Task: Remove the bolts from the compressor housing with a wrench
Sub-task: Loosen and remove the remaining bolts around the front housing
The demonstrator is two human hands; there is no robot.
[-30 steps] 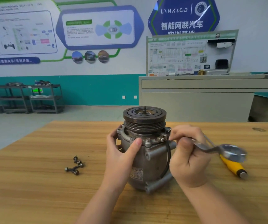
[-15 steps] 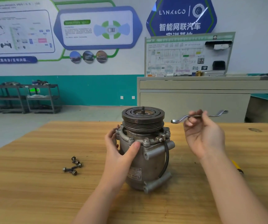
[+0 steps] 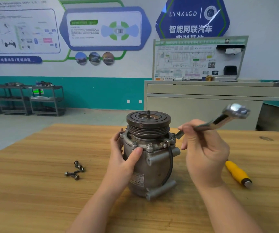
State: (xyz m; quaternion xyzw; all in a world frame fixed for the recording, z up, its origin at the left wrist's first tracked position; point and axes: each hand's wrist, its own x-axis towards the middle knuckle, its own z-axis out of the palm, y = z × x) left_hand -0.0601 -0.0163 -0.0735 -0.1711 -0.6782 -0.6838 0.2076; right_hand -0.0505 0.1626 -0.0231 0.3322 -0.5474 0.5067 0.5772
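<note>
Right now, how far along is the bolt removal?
Done: four loose bolts lie on the table. In hand: left hand steadies the compressor; right hand brings the wrench toward the flange's right side. Left: at least three bolts, e.g., remain seated in front.

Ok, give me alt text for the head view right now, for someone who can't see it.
A person's left hand grips an upright compressor on a wooden table while the right hand holds a wrench, its lower end at a bolt on the housing's right flange. Several removed bolts lie to the left; a yellow-handled tool lies to the right.
</note>
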